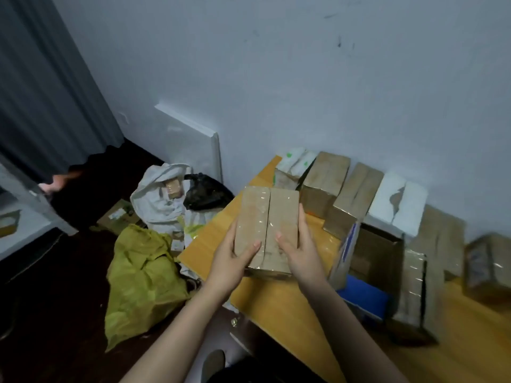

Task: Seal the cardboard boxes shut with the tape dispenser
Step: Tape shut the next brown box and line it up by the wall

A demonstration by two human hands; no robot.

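The left hand (231, 262) and right hand (300, 254) grip a taped box (266, 222), fingers (253, 246) curled round its sides; far boxes (325, 172) look closed, the open box (378, 252) at right awaits sealing

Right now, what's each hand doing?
Left hand: grips the box by its left side.
Right hand: grips the same box by its right side.

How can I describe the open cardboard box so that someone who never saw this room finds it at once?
Start at the wooden table against the white wall. Just right of the taped box that the left hand and right hand hold stands the open box. Unlike its closed neighbours, its flaps stand up, and a blue object shows at its near end.
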